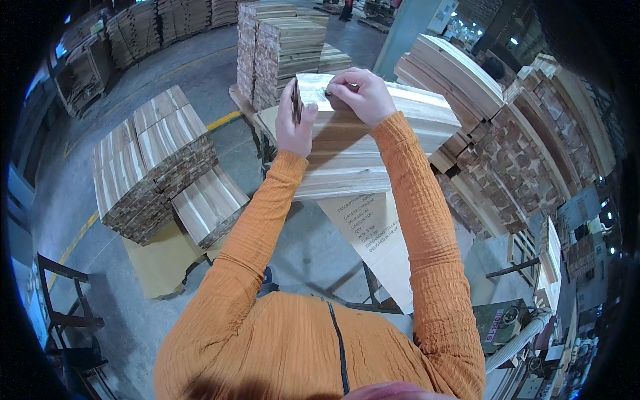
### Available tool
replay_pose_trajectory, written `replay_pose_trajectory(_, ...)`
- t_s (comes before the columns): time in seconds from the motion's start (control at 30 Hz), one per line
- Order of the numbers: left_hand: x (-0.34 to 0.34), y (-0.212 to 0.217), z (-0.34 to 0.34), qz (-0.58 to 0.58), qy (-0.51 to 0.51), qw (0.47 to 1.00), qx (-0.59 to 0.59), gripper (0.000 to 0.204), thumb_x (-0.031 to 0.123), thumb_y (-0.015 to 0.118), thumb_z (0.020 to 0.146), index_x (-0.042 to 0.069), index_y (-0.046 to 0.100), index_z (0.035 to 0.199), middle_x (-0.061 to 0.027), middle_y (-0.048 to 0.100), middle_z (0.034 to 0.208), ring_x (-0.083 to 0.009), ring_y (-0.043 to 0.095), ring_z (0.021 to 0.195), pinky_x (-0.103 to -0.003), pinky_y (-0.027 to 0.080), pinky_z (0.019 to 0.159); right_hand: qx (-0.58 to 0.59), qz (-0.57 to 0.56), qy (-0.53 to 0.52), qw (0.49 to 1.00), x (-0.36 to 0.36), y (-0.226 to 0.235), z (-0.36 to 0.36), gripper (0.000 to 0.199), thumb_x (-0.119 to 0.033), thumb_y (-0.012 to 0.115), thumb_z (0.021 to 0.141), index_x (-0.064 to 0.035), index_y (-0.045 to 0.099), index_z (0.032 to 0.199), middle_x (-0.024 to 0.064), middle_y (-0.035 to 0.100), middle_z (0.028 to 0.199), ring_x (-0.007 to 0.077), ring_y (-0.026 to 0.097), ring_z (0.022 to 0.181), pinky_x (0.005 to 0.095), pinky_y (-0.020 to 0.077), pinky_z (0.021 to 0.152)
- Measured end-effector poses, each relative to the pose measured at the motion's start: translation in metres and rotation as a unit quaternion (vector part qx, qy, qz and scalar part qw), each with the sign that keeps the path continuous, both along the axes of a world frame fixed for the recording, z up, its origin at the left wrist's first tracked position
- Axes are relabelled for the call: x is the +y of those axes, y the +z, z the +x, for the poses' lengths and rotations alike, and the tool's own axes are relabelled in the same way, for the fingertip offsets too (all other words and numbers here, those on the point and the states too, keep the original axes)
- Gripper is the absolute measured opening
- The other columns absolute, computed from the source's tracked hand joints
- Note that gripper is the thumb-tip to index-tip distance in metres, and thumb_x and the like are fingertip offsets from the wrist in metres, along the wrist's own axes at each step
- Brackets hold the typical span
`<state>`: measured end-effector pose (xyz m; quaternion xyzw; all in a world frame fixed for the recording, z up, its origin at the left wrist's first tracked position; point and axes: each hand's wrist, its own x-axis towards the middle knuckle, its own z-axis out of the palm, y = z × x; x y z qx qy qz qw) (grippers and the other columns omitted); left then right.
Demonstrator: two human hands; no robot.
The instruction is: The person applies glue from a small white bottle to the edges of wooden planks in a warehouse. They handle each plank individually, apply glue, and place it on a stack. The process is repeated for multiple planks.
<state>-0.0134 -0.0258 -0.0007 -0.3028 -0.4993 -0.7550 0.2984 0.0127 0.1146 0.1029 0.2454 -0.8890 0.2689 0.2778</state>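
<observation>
In front of me lies a stack of pale, striped wooden boards (360,150). My left hand (295,127) is closed around the left end of the top wooden board (413,100), thumb on the near side and fingers at its end. My right hand (363,97) is bent over the board's upper face near that same end. Its fingers are drawn together in a pinch beside a small dark spot on the wood. Whatever those fingertips hold, if anything, is too small to make out.
Stacked wooden panels (153,147) stand on the floor at left, partly over cardboard (157,263). A printed cardboard sheet (373,240) hangs below the boards. Taller wood stacks rise behind (287,53) and at right (520,153). A ridged hose (517,347) runs at lower right.
</observation>
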Motion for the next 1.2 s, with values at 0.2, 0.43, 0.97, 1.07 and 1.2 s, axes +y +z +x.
replay_pose_trajectory(0.2,0.004,0.002,0.002,0.010,-0.017,1.000,0.001,0.062,0.031,0.058,0.086,-0.005,0.036,0.131,-0.0150,0.052,0.118,-0.0193,0.051,0.109,-0.031,0.039,0.094,-0.095,-0.106,-0.016,0.990,0.002,-0.002,-0.003,0.018,-0.013,0.065,0.082,-0.0008,0.064,0.094,0.0027,0.064,0.076,0.0090,0.059,0.073,0.0248,0.0490,0.068)
replay_pose_trajectory(0.43,0.002,0.002,0.000,-0.005,0.001,1.000,0.007,0.063,0.034,0.057,0.086,-0.005,0.036,0.131,-0.0152,0.052,0.119,-0.0202,0.051,0.109,-0.031,0.039,0.094,0.096,0.086,-0.021,0.991,0.010,-0.010,0.018,0.025,-0.025,0.053,0.088,-0.0100,0.063,0.106,0.0065,0.064,0.099,0.0229,0.057,0.097,0.0349,0.0433,0.087)
replay_pose_trajectory(0.97,0.004,0.001,0.004,0.016,-0.019,1.000,0.011,0.063,0.032,0.057,0.087,-0.006,0.035,0.131,-0.0158,0.050,0.121,-0.0209,0.050,0.112,-0.032,0.038,0.096,0.100,0.230,-0.157,0.955,0.005,-0.023,0.038,0.044,-0.047,0.037,0.091,-0.0219,0.053,0.122,0.0017,0.049,0.130,0.0268,0.042,0.120,0.0443,0.0325,0.098)
replay_pose_trajectory(1.07,0.003,0.001,0.004,0.013,-0.020,1.000,0.011,0.064,0.033,0.057,0.087,-0.006,0.035,0.131,-0.0160,0.050,0.122,-0.0209,0.049,0.112,-0.032,0.038,0.096,0.109,0.231,-0.166,0.952,0.006,-0.025,0.037,0.045,-0.050,0.037,0.091,-0.0248,0.052,0.125,0.0022,0.049,0.131,0.0274,0.042,0.120,0.0445,0.0324,0.098)
replay_pose_trajectory(1.2,0.002,-0.001,0.005,0.018,-0.022,1.000,0.009,0.064,0.034,0.058,0.087,-0.006,0.035,0.131,-0.0161,0.050,0.122,-0.0212,0.049,0.112,-0.032,0.038,0.096,0.128,0.259,-0.149,0.946,0.002,-0.024,0.042,0.045,-0.053,0.038,0.090,-0.0294,0.051,0.126,0.0025,0.049,0.131,0.0288,0.041,0.121,0.0449,0.0329,0.097)
